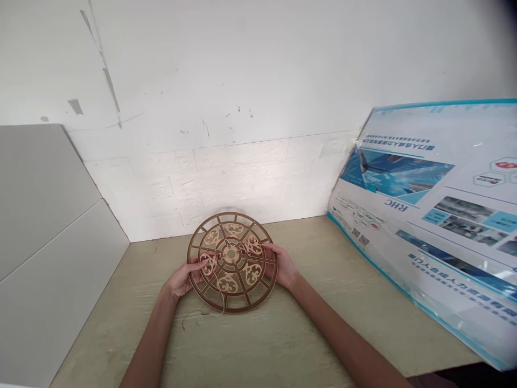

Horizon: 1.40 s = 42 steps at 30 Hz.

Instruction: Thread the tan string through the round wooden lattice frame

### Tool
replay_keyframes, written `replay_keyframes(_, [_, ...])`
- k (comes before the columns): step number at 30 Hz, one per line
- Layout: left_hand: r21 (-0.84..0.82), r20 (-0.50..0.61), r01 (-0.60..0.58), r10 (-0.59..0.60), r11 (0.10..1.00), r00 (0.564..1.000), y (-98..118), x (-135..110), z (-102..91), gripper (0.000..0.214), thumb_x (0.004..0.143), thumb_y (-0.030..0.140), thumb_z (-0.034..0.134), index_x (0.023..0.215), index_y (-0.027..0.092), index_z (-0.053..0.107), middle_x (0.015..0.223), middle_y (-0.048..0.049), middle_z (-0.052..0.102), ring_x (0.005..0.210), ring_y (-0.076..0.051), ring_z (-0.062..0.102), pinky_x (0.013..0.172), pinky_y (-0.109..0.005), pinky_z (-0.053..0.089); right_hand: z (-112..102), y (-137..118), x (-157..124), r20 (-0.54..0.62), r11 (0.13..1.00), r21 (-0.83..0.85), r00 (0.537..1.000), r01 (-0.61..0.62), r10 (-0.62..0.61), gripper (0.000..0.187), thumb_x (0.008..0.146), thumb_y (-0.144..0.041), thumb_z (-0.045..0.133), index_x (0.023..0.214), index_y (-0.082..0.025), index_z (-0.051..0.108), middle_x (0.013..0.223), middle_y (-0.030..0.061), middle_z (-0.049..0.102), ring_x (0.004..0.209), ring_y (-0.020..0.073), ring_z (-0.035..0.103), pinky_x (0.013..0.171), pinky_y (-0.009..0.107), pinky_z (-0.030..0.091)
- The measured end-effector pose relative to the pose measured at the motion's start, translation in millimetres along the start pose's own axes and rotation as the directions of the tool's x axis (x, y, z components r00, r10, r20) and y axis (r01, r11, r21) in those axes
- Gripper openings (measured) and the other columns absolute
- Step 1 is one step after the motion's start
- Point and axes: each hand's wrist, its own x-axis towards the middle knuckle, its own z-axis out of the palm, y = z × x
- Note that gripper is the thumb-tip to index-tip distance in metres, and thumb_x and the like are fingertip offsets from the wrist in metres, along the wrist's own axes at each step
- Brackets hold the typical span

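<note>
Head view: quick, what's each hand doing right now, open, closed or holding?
Left hand: closed on the left side of the round brown frame, thumb in front.
Right hand: closed on the same frame's right side.

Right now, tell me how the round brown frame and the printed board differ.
The round brown frame is smaller and openwork; the printed board is larger, solid and white with blue printing. The round brown frame is held by the left hand and right hand; neither touches the printed board.
</note>
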Motion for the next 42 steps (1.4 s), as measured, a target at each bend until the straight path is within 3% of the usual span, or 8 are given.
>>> replay_keyframes(7, [-0.207,0.023,-0.068,0.074,0.976,0.997,-5,4,6.2,0.023,0.081,0.017,0.06,0.101,0.01,0.07,0.098,-0.0108,0.072,0.087,-0.02,0.067,0.082,-0.032,0.05,-2,3,2,0.024,1.0,-0.002,1.0,0.01,-0.01,0.03,0.086,-0.023,0.045,0.104,-0.012,0.066,0.105,0.0105,0.072,0.094,0.0224,0.068,0.089,0.036,0.051])
replay_keyframes(12, [-0.339,0.075,-0.07,0.101,0.938,0.992,-6,6,5.3,0.035,0.082,0.034,0.055,0.106,0.013,0.068,0.099,-0.0107,0.072,0.092,-0.024,0.066,0.088,-0.037,0.048,-4,4,4,-0.022,0.999,-0.025,0.999,0.034,-0.034,0.027,0.085,-0.021,0.047,0.102,-0.012,0.066,0.1,0.0099,0.073,0.089,0.0215,0.069,0.088,0.035,0.052])
replay_keyframes(16, [-0.342,0.069,-0.048,0.076,0.938,0.995,-4,3,7.6,0.038,0.084,0.039,0.051,0.106,0.013,0.068,0.099,-0.0115,0.072,0.102,-0.028,0.063,0.094,-0.041,0.045,-1,4,4,-0.041,1.0,0.002,0.999,-0.01,0.01,0.028,0.084,-0.019,0.048,0.104,-0.012,0.066,0.095,0.0092,0.074,0.085,0.0207,0.069,0.086,0.034,0.052])
replay_keyframes(28, [-0.335,-0.003,-0.023,0.023,0.942,1.0,-3,0,14.3,0.042,0.082,0.04,0.05,0.11,0.014,0.067,0.098,-0.0105,0.072,0.1,-0.029,0.064,0.091,-0.042,0.046,2,3,0,-0.007,1.0,0.006,1.0,-0.013,0.013,0.033,0.084,-0.019,0.046,0.111,-0.012,0.064,0.098,0.0096,0.074,0.087,0.0214,0.069,0.087,0.036,0.051])
replay_keyframes(42, [-0.333,0.04,-0.026,0.041,0.943,0.998,-6,1,7.1,0.043,0.08,0.042,0.052,0.108,0.013,0.066,0.102,-0.0109,0.071,0.104,-0.03,0.062,0.093,-0.043,0.044,3,4,-2,0.024,1.0,0.023,1.0,-0.009,0.008,0.032,0.087,-0.02,0.046,0.114,-0.013,0.063,0.102,0.0087,0.073,0.088,0.0203,0.069,0.086,0.035,0.052])
